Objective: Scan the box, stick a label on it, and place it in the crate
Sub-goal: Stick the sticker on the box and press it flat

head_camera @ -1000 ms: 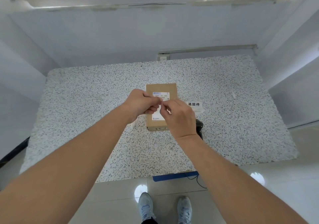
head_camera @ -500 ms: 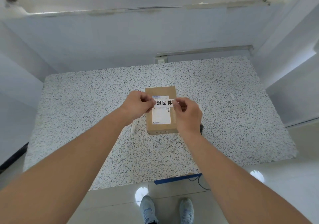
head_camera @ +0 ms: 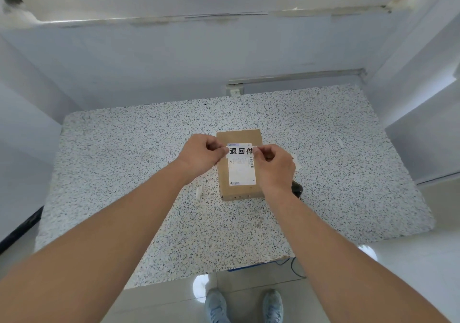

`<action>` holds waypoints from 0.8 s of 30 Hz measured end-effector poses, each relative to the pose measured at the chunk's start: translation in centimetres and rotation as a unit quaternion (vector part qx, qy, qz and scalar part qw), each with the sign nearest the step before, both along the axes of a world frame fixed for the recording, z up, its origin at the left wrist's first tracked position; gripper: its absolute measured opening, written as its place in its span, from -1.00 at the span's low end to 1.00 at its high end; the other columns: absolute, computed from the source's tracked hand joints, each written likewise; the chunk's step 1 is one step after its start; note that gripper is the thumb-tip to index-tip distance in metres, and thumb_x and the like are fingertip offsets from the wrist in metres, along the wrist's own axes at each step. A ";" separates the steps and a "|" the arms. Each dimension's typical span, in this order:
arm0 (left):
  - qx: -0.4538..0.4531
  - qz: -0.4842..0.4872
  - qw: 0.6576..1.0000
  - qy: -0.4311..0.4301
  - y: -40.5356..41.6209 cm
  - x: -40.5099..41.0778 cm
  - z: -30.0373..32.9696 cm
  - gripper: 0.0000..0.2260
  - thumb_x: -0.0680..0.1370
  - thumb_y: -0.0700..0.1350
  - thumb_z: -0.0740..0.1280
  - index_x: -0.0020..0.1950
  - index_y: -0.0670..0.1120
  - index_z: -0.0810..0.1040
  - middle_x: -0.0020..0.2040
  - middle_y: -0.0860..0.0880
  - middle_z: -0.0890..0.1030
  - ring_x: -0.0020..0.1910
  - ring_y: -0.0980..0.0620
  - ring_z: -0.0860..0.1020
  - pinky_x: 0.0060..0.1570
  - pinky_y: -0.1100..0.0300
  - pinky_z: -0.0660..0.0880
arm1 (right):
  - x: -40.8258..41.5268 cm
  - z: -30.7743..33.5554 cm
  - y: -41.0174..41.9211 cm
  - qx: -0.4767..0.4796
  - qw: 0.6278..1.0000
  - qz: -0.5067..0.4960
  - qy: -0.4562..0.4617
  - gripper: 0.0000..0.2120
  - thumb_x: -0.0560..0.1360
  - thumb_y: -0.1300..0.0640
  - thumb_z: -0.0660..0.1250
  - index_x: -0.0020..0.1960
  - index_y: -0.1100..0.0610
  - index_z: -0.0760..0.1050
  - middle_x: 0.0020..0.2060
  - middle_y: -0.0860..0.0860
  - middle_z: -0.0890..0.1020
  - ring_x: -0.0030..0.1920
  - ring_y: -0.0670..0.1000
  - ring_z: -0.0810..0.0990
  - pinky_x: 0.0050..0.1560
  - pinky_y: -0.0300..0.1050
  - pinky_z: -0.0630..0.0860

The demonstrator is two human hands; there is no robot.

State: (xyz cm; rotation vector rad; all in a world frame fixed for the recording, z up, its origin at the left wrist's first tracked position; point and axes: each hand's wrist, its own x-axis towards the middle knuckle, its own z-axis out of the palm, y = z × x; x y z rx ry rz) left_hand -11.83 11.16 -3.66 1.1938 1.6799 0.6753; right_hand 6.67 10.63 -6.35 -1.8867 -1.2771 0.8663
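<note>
Speckled black-and-white stone forms the slab of the worktable (head_camera: 124, 163), set into a pale, smooth-walled alcove, and near its middle lies your flat brown cardboard box (head_camera: 225, 173), long side running away from you, matte and square-edged. A glossy white shipping sticker (head_camera: 242, 173) with fine print and a barcode covers much of its top. Over the far end of that sticker you stretch a narrow white paper label (head_camera: 240, 151) printed with three bold black characters, held taut and level. Your left hand (head_camera: 200, 157) pinches the strip's left end between thumb and curled fingers; your right hand (head_camera: 273, 164) pinches its right end the same way. Whether the strip already touches the box cannot be told. Just right of the box, partly hidden behind your right wrist, sits a dark rounded object (head_camera: 297, 188), and a white sheet (head_camera: 295, 161) peeks out beyond your knuckles. Below the table edge, glossy floor tiles and your two light-grey shoes (head_camera: 216, 306) show.
</note>
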 end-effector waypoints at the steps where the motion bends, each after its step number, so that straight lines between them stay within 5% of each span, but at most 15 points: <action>1: 0.002 -0.003 1.000 0.012 0.2 0.0 -0.2 -0.89 0.57 -0.13 0.46 -0.12 -0.14 0.69 -0.23 -0.11 0.68 -0.24 -0.02 0.60 -0.09 -0.05 0.62 | -0.1 -0.2 0.2 -0.005 1.000 0.002 -0.002 -0.89 0.59 0.02 0.46 -0.12 -0.06 0.61 -0.23 -0.19 0.66 -0.11 -0.09 0.66 0.08 0.03 0.63; 5: 0.018 0.001 0.998 0.060 1.2 0.6 -1.2 -0.87 0.59 -0.10 0.43 -0.12 -0.12 0.66 -0.23 0.00 0.64 -0.25 0.05 0.56 -0.24 0.19 0.44 | -0.2 -1.1 1.5 -0.020 1.000 0.005 -0.008 -0.88 0.61 0.01 0.44 -0.09 0.00 0.62 -0.21 -0.15 0.66 -0.10 -0.05 0.66 0.08 0.08 0.64; 13: 0.035 0.012 0.988 0.149 5.2 1.3 -4.4 -0.88 0.62 -0.09 0.35 -0.11 -0.05 0.60 -0.24 0.05 0.58 -0.30 0.13 0.52 -0.37 0.28 0.34 | -0.5 -3.9 6.6 0.015 0.998 0.040 -0.038 -0.75 0.59 0.08 0.46 -0.21 -0.13 0.50 -0.23 -0.19 0.65 -0.16 -0.16 0.63 0.00 -0.06 0.64; 18: 0.043 -0.030 0.976 0.211 6.9 1.6 -6.4 -0.88 0.64 -0.10 0.30 -0.07 -0.08 0.55 -0.19 0.04 0.59 -0.23 0.05 0.54 -0.32 0.19 0.45 | -0.4 -6.3 8.5 0.013 0.996 0.070 -0.058 -0.91 0.60 0.08 0.45 -0.08 -0.04 0.60 -0.19 -0.17 0.66 -0.15 -0.15 0.63 -0.05 -0.17 0.59; 24: 0.075 -0.018 0.964 0.255 7.9 1.5 -8.5 -0.90 0.64 -0.08 0.30 -0.01 -0.08 0.56 0.03 -0.10 0.49 -0.10 -0.07 0.50 -0.13 0.15 0.40 | -0.6 -7.9 9.7 0.019 0.991 0.096 -0.094 -0.92 0.62 0.06 0.42 -0.06 -0.02 0.60 -0.24 -0.24 0.57 -0.20 -0.30 0.50 -0.22 -0.41 0.29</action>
